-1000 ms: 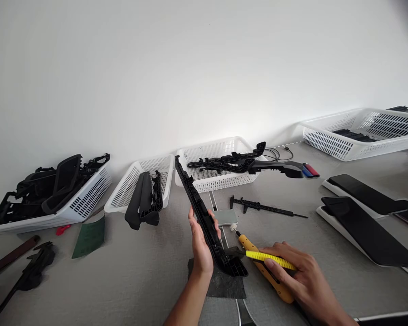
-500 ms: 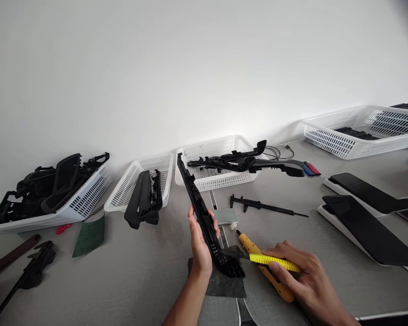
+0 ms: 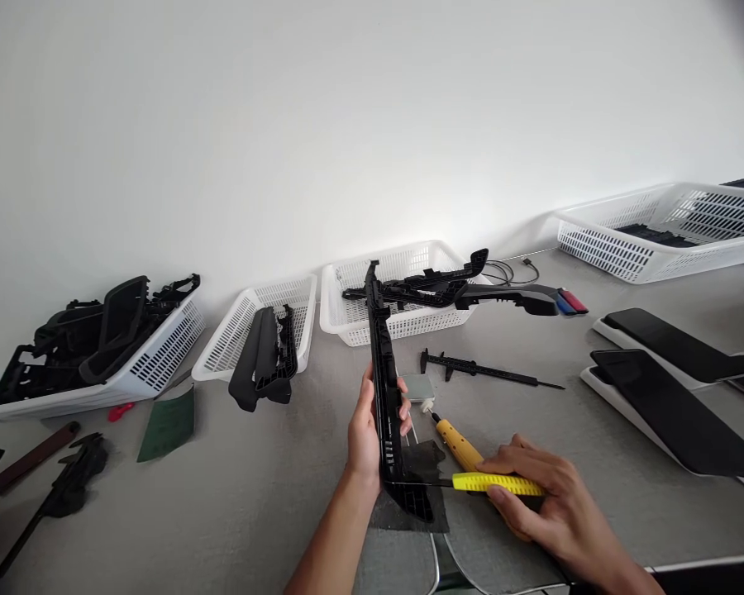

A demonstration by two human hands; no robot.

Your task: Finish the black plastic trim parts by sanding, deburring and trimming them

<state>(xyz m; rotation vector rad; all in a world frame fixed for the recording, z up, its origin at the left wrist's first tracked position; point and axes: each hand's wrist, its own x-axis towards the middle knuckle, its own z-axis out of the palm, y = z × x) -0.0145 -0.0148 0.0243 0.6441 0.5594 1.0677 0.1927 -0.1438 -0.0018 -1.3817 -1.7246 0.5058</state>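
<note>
Cradling the long black part — left hand half-curled, right hand closed round the yellow-handled tool — too hard a push could make it skid.

Colours from my side: long part in my left hand is black, pale glints on the ribs. Tool in my right hand: bright yellow handle, patterned with small ridges. Driver: orange-yellow grip, black shaft. Calipers: black. Baskets: white, rows of slots. Plastic parts in them: black. Sheet: dark green. Small piece: red. Strip: reddish brown. Stands: white sides, black tops. Pad: charcoal. Table: grey, faint fine texture. Wall: off-white, plain.
</note>
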